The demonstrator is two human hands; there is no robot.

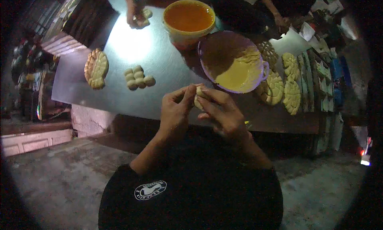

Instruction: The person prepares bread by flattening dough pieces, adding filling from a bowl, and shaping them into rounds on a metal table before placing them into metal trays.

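A small pale piece of dough (198, 99) is pinched between my two hands, just over the table's near edge. My left hand (175, 110) grips it from the left with thumb and fingers. On the other side my right hand (224, 112) has its fingers curled round the same piece, partly covering it. Ahead and to the left, a cluster of dough balls (137, 78) lies pressed together on the metal table (115, 96). Beyond my right hand stands a purple basin (205, 68) with a pale yellow batter-like mass inside.
A white tub (187, 33) of orange liquid stands behind the basin. A scored, oval dough piece (96, 69) lies at the left; several patterned dough pieces (291, 96) lie at the right. Across the table, another person's hand (137, 19) touches small dough pieces; another hand (282, 24) is farther right.
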